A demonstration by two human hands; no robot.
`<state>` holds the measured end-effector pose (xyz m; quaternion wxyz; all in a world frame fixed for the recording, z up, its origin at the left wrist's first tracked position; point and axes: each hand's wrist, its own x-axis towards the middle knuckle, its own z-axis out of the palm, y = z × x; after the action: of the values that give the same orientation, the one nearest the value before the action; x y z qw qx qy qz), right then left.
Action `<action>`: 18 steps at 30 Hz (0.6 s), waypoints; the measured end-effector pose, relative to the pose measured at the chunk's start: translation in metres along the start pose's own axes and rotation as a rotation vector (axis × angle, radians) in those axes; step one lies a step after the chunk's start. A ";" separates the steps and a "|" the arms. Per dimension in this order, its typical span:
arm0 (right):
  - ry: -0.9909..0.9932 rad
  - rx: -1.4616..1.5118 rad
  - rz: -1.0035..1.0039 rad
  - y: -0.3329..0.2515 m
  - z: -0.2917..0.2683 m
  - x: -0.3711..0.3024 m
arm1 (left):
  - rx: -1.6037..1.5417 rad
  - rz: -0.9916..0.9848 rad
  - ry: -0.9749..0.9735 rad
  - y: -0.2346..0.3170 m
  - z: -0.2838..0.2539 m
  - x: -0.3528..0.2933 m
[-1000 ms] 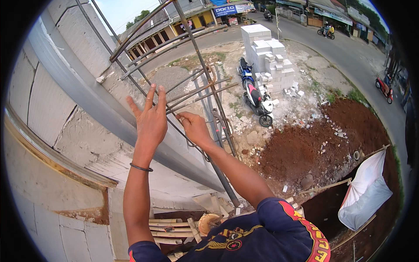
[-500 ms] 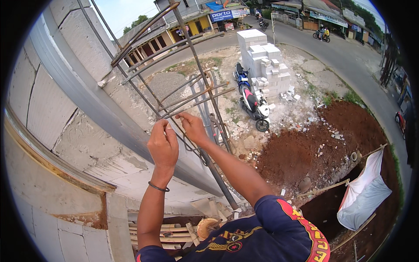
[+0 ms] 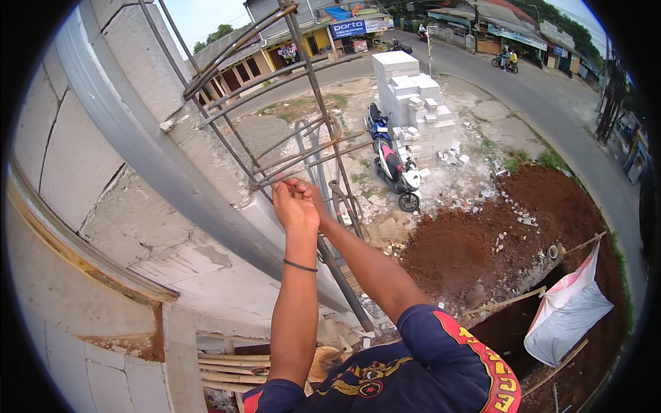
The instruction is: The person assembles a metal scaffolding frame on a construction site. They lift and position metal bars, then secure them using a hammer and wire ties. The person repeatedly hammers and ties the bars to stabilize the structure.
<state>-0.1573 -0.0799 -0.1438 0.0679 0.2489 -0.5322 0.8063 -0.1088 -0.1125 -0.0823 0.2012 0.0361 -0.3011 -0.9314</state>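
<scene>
A cage of brown steel rebar [image 3: 321, 103], with long bars and square stirrups, rises in front of me beside the block wall. My left hand [image 3: 296, 208] is raised at the lower corner of a stirrup [image 3: 286, 162], palm side showing, fingers curled together. Close behind it is my right hand [image 3: 315, 196], partly covered by the left, its bent fingertips meeting the left fingers. Both hands are just below the stirrup's bar. Whatever lies between the fingers is too small or hidden to make out. A black band [image 3: 300, 266] circles my left wrist.
A grey metal channel [image 3: 148, 148] runs down the light block wall [image 3: 72, 165] at left. Bamboo poles [image 3: 234, 368] lie below. On the ground beyond are a parked scooter [image 3: 394, 165], stacked white blocks [image 3: 399, 76], red soil [image 3: 451, 244] and a pit beside a white sheet [image 3: 568, 310].
My left hand has moved right and turned its palm into view, now overlapping the right hand. My right hand has shifted slightly and is more hidden. The view has moved a little.
</scene>
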 end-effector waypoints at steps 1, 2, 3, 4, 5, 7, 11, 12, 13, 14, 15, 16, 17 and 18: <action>0.023 -0.036 -0.038 0.000 0.001 -0.002 | -0.067 0.018 -0.008 -0.002 0.003 0.003; 0.046 -0.071 -0.075 0.001 0.002 -0.004 | -0.064 0.010 0.042 -0.003 0.005 0.007; 0.069 -0.106 -0.114 0.003 0.003 -0.005 | -0.077 -0.005 0.067 -0.002 0.006 0.011; 0.093 -0.141 -0.153 0.004 0.003 -0.005 | -0.103 -0.010 0.103 -0.002 0.006 0.015; 0.119 -0.181 -0.174 0.006 0.004 -0.005 | -0.078 -0.025 0.090 -0.003 0.005 0.017; 0.136 -0.072 -0.203 0.009 0.003 -0.007 | -0.078 -0.041 0.084 -0.002 0.001 0.021; 0.093 -0.199 0.079 0.006 -0.001 -0.026 | 0.151 -0.034 0.153 -0.001 -0.003 0.023; 0.114 -0.219 0.049 0.002 -0.001 -0.035 | 0.206 -0.032 0.182 -0.001 -0.003 0.023; 0.164 -0.267 0.071 -0.003 0.001 -0.045 | 0.285 -0.017 0.217 -0.001 -0.002 0.024; 0.216 -0.328 0.142 -0.009 0.002 -0.054 | 0.245 -0.022 0.217 -0.001 -0.002 0.026; 0.236 -0.384 0.113 -0.016 0.000 -0.062 | 0.231 -0.017 0.226 -0.002 -0.001 0.027; 0.255 -0.455 0.132 -0.025 -0.002 -0.071 | 0.233 -0.018 0.209 -0.002 0.000 0.029; 0.270 -0.521 0.134 -0.034 -0.004 -0.076 | 0.194 -0.044 0.197 -0.003 0.000 0.030; 0.325 -0.611 0.035 -0.042 -0.004 -0.078 | 0.174 -0.077 0.160 -0.002 0.001 0.032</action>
<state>-0.0756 -0.0463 -0.1470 0.2094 0.0762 -0.7354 0.6400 -0.1385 -0.1232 -0.0812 0.1847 0.1394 -0.3620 -0.9030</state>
